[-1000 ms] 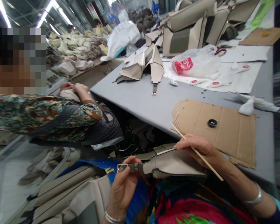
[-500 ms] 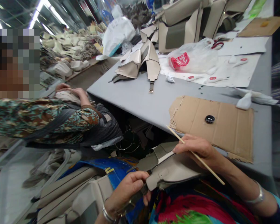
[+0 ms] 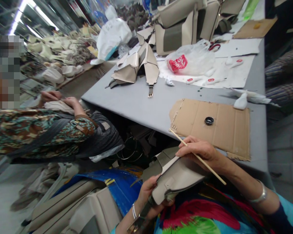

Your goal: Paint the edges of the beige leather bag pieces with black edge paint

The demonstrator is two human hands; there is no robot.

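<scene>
My left hand [image 3: 147,191] grips the lower left end of a beige and olive leather-like bag piece [image 3: 180,177], thumb on top and fingers underneath. A dark strap with a buckle [image 3: 134,227] hangs by my left wrist. Between the fingers of my right hand [image 3: 201,151] is a thin wooden stick [image 3: 215,173], slanting from upper left to lower right. The same hand rests at the upper edge of the bag piece, and its fingertips appear to touch it. Beyond it, a small round black dish [image 3: 209,121] sits on a cardboard sheet [image 3: 230,130].
A grey table [image 3: 127,100] carries a beige bag piece with a buckle [image 3: 150,70], a plastic bag [image 3: 192,60], and stacked bags [image 3: 175,35]. To the left, a co-worker in a patterned sleeve [image 3: 81,126] handles a pale piece. Bag parts [image 3: 70,201] lie over blue sheeting at lower left.
My left hand has shifted from the strap at the piece's end to a hold around that end, fingers beneath. The whole view has moved slightly. The right hand still holds the stick.
</scene>
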